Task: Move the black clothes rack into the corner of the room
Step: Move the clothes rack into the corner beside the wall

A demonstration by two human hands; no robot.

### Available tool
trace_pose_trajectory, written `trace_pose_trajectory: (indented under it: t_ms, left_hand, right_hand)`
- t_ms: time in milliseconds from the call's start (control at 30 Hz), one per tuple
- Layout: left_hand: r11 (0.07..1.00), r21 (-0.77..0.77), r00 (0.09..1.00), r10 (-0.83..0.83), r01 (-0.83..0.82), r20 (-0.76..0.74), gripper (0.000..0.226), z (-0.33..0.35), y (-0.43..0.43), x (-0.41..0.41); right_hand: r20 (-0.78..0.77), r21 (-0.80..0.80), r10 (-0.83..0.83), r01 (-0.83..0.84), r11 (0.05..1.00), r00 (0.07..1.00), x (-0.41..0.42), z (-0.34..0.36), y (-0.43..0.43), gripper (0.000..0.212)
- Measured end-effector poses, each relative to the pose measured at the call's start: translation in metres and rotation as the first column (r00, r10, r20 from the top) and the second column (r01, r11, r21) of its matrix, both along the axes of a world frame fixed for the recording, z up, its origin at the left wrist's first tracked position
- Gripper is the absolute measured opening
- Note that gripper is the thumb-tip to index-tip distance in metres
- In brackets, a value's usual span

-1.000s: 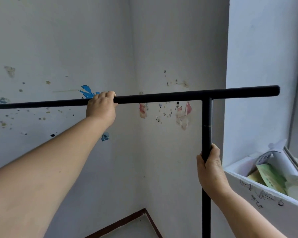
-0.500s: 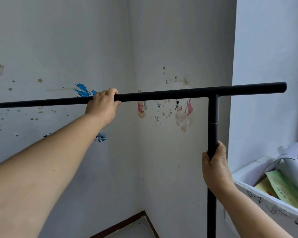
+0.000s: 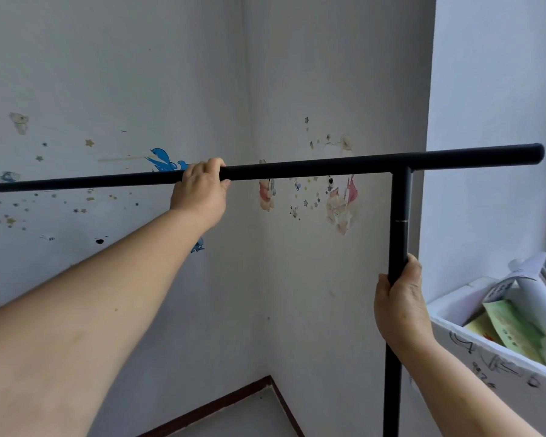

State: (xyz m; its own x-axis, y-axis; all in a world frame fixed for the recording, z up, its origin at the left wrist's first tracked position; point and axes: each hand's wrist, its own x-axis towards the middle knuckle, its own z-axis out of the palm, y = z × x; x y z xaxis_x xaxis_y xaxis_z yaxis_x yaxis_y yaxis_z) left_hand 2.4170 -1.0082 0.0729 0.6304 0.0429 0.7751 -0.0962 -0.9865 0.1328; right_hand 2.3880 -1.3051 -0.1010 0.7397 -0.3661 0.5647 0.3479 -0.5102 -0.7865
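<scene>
The black clothes rack (image 3: 312,168) stands in front of me, its top bar running across the view from the left edge to a capped end at the right. My left hand (image 3: 200,192) is wrapped over the top bar near its middle. My right hand (image 3: 399,305) grips the rack's right upright post below the joint. A second post shows at the far left edge. The room's corner (image 3: 249,216) lies straight behind the bar, where two white walls with cartoon stickers meet. The rack's feet are out of view.
A white box (image 3: 486,367) with scribbles on its side, holding rolled papers and green sheets, sits at the lower right, close to the right post. A white wall section (image 3: 492,89) juts out at right. Floor with a dark skirting (image 3: 221,402) shows in the corner below.
The top bar's right end has shifted a little to the right and the box sits further right in view. Both hands keep the same grip on the rack.
</scene>
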Motion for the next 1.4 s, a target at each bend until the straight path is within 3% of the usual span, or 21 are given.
trace_pose_trajectory:
  t_ms: [233, 767, 1400]
  left_hand:
    - [0.997, 0.048, 0.998, 0.066, -0.066, 0.008, 0.045, 0.000, -0.005, -0.015]
    - [0.988, 0.034, 0.987, 0.155, -0.154, -0.040, 0.047, 0.008, -0.015, -0.036]
    - [0.976, -0.007, 0.969, 0.217, -0.219, -0.115, 0.051, 0.012, 0.021, -0.009]
  right_hand:
    - [-0.086, 0.042, -0.010, 0.014, 0.999, 0.996, -0.018, -0.007, 0.002, 0.025]
    - [-0.102, 0.010, 0.077, -0.077, 0.997, 0.992, -0.015, -0.002, -0.013, 0.023]
    - [-0.150, 0.041, 0.174, -0.170, 0.985, 0.973, 0.033, 0.014, 0.029, 0.021]
